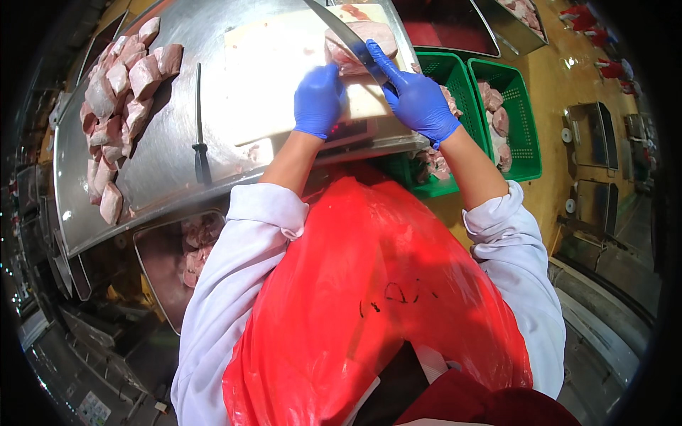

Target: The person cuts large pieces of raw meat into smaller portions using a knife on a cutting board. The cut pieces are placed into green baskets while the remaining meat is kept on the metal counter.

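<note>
White cutting board (256,85) on a stainless-steel table (170,128), the board serving as reference for all positions. A pale pink slab of meat (371,30) lies on the board's far right part, with the blade of a long knife (347,35) slanting across it. The right hand (424,105), gloved in blue, is at the board's right edge; its fingers grasp the knife's handle, the index finger stretched forward along the blade. The left hand (319,99), likewise gloved, is over the board at the slab's near left corner with its fingers curled; whether they grip the meat cannot be told. Left of the board, a sharpening steel (199,106) with a black handle lies on the bare metal, and farther left is an elongated heap of cut meat (117,99). The tabletop is shiny, with bright glare on the board. Right of the board and below its level, two green perforated crates (526,135) contain meat pieces; a metal bin (160,263) with more meat is nearer the wearer, to the board's lower left. Beyond the crates, a yellow-brown floor (558,71) extends toward steel carts (593,135) and distant people in red (582,18).
</note>
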The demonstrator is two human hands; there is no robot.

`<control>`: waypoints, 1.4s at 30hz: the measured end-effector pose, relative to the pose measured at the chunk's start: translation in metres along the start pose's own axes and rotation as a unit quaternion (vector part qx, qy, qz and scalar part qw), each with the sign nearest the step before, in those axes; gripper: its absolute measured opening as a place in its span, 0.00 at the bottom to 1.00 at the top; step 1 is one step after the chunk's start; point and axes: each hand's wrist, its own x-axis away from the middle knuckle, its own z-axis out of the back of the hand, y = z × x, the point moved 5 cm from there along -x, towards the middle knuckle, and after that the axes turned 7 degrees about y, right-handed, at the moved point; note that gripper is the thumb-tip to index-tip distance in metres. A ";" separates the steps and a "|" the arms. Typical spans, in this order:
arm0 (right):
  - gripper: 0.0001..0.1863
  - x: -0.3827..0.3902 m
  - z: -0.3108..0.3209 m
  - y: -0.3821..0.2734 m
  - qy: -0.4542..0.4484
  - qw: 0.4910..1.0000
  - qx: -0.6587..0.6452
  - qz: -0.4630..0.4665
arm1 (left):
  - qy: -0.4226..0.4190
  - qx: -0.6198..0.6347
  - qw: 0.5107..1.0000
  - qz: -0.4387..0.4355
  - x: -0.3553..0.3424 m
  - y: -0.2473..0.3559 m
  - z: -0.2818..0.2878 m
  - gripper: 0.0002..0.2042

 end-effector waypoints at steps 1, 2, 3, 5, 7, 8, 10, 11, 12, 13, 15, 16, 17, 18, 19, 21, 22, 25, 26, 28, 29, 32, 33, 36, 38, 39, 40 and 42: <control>0.45 0.000 0.001 0.001 -0.001 1.000 0.003 0.002 | 0.003 0.007 1.000 -0.001 0.001 -0.001 0.001 0.05; 0.46 0.001 0.000 -0.002 -0.018 1.000 0.003 0.006 | 0.005 0.025 1.000 0.010 0.002 -0.001 0.002 0.04; 0.46 0.001 -0.001 -0.006 -0.035 0.999 0.003 0.010 | 0.006 0.042 0.999 0.022 0.002 -0.002 0.004 0.04; 0.46 0.003 0.000 -0.015 -0.078 0.996 0.029 0.013 | 0.012 0.063 0.997 0.035 0.003 -0.002 0.006 0.04; 0.47 0.007 0.001 -0.020 -0.131 0.988 0.080 0.010 | 0.021 0.068 0.997 0.039 0.004 -0.003 0.006 0.03; 0.47 0.013 0.002 -0.018 -0.140 0.985 0.094 0.019 | 0.016 0.070 0.996 0.044 0.004 -0.003 0.004 0.03; 0.48 0.029 0.008 -0.006 -0.158 0.979 0.121 0.039 | 0.007 0.071 0.996 0.055 0.005 -0.004 0.001 0.03; 0.48 0.033 0.015 -0.003 -0.194 0.970 0.144 0.039 | 0.010 0.069 0.996 0.057 0.006 -0.006 0.002 0.03; 0.48 0.036 0.027 -0.003 -0.229 0.958 0.166 0.037 | 0.012 0.068 0.996 0.059 0.006 -0.008 0.004 0.03; 0.48 0.035 0.033 -0.002 -0.264 0.945 0.188 0.035 | 0.015 0.066 0.996 0.061 0.007 -0.009 0.006 0.04; 0.44 0.027 0.031 -0.005 -0.245 0.956 0.155 0.049 | 0.006 0.074 0.995 0.060 0.007 -0.007 0.007 0.04; 0.43 0.019 0.019 -0.006 -0.212 0.967 0.127 0.064 | 0.001 0.079 0.995 0.058 0.006 -0.006 0.008 0.04; 0.42 0.009 0.008 -0.010 -0.178 0.976 0.097 0.080 | -0.007 0.078 0.995 0.061 0.006 -0.005 0.012 0.04; 0.46 -0.001 -0.005 -0.014 -0.177 0.978 0.092 0.053 | -0.018 0.079 0.995 0.063 0.005 -0.005 0.014 0.04; 0.45 0.003 -0.005 -0.009 -0.194 0.975 0.097 0.036 | -0.028 0.080 0.994 0.064 0.004 -0.006 0.018 0.04; 0.44 0.009 -0.004 -0.007 -0.226 0.969 0.099 0.017 | -0.039 0.098 0.990 0.095 0.009 -0.039 0.032 0.02; 0.43 0.024 0.011 -0.003 -0.223 0.969 0.104 0.021 | -0.031 0.119 0.984 0.133 0.011 -0.072 0.040 0.03; 0.43 0.088 0.048 0.022 -0.273 0.957 0.086 -0.037 | -0.034 0.074 0.980 0.182 -0.041 -0.104 0.079 0.01; 0.43 0.111 0.060 0.027 -0.251 0.966 0.040 -0.050 | -0.097 0.095 0.975 0.176 -0.052 -0.113 0.071 0.03; 0.42 0.146 0.076 0.027 -0.202 0.976 0.008 -0.084 | -0.200 0.084 0.975 0.056 -0.075 -0.105 0.049 0.07; 0.42 0.161 0.081 0.025 -0.182 0.975 -0.005 -0.124 | -0.235 0.052 0.969 -0.056 -0.082 -0.093 0.034 0.10; 0.41 0.202 0.085 0.017 -0.120 0.962 -0.046 -0.242 | -0.233 0.038 0.963 -0.133 -0.100 -0.090 -0.014 0.19; 0.41 0.216 0.082 0.014 -0.099 0.952 -0.059 -0.282 | -0.214 0.045 0.964 -0.155 -0.112 -0.083 -0.026 0.23; 0.40 0.237 0.084 -0.007 -0.067 0.911 -0.079 -0.399 | -0.207 0.072 0.944 -0.248 -0.144 -0.093 -0.084 0.29; 0.40 0.253 0.082 -0.023 -0.052 0.881 -0.082 -0.464 | -0.309 0.155 0.883 -0.316 -0.165 -0.088 -0.124 0.27; 0.40 0.264 0.081 -0.032 -0.044 0.866 -0.081 -0.491 | -0.334 0.202 0.849 -0.356 -0.170 -0.076 -0.134 0.24; 0.39 0.274 0.079 -0.040 -0.036 0.852 -0.080 -0.516 | -0.380 0.210 0.843 -0.319 -0.175 -0.075 -0.142 0.23; 0.41 0.304 0.072 -0.055 0.000 0.852 -0.062 -0.520 | -0.396 0.200 0.834 -0.328 -0.180 -0.079 -0.143 0.18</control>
